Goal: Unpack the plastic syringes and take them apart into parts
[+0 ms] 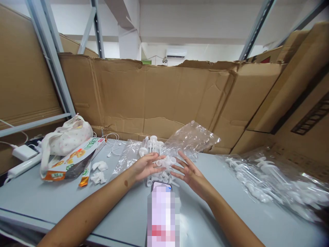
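My left hand (147, 167) reaches in from the left with its fingers stretched and apart. Opposite it, my right hand (189, 172) is spread open, fingertips pointing left. Between them are small translucent white plastic pieces (167, 161), close to the fingertips of both hands; whether the fingers touch them I cannot tell. More small white plastic parts (161, 176) lie in a pile just below, partly hidden by the hands. Behind stand white syringe-like plastic parts (153, 144) beside a clear plastic bag (194, 137). A phone (161, 187), mostly blurred out, lies in front of the pile.
Clear bags of white plastic parts (272, 175) lie on the right of the grey table (123, 212). To the left are a white cloth pouch (68, 135), a food package (74, 159), crumpled tissues (99, 177) and wired earphones (113, 144). Cardboard (164, 96) walls the back.
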Available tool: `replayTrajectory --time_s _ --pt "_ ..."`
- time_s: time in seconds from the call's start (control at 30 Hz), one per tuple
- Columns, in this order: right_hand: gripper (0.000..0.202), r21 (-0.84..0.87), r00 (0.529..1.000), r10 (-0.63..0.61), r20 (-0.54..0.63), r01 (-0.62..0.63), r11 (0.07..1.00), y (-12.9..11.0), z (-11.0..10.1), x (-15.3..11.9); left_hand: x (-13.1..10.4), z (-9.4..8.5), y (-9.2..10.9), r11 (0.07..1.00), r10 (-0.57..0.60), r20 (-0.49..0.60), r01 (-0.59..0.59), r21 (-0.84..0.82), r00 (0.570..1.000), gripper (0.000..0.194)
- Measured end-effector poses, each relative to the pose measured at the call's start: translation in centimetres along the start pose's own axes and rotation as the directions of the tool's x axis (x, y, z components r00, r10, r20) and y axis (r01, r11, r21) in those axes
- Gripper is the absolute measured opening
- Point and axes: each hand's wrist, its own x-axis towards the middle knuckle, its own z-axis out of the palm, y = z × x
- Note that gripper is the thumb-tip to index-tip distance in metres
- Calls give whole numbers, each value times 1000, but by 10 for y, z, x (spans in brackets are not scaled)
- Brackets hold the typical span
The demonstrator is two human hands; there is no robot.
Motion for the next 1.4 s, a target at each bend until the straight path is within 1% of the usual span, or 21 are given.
replayTrajectory --time_s 0.1,0.27,0.43,0.6,0.77,0.97,1.03,1.1,1.2,1.27,1.33,1.37,1.4 --pt "61 18 999 -2 -40 3 1000 -1 6 1 -1 2 -2 997 17 6 -17 70 1000 13" --pt "58 84 989 50 -136 -38 996 -4 9 4 0 2 -3 984 56 -14 -53 171 998 9" --pt "62 129 982 18 -189 6 992 -8 4 5 1 -3 2 965 80 -84 -56 256 993 14" --pt "59 130 974 -18 -228 49 990 -15 -3 4 3 -8 5 955 70 -106 -36 296 992 16" --pt "57 102 965 -46 -257 74 992 -20 -8 5 4 -13 2 915 75 -83 -36 401 994 21" --pt "53 78 955 -85 -286 112 991 -23 -17 5 2 -11 -2 883 75 11 -72 463 997 32" --pt "51 97 954 -94 -286 127 987 -24 -19 5 1 -9 -2 865 110 13 -103 491 994 31" --pt "49 120 957 -95 -274 132 984 -25 -20 5 1 -7 -1 841 169 -5 -142 522 986 29" --pt "48 153 968 -65 -241 104 983 -28 -20 4 1 -4 2 806 283 -73 -196 558 956 30" --pt "48 162 979 -21 -204 55 985 -29 -19 3 1 -3 5 801 346 -137 -216 558 928 34" --pt "47 153 987 45 -153 -21 988 -29 -18 1 -1 -1 9 814 372 -176 -229 534 911 40" --pt "46 145 989 80 -121 -62 988 -29 -18 1 -3 -1 11 822 366 -175 -229 521 914 44" --pt "45 137 990 112 -83 -100 985 -29 -17 0 -5 1 13 830 344 -159 -220 512 926 47"
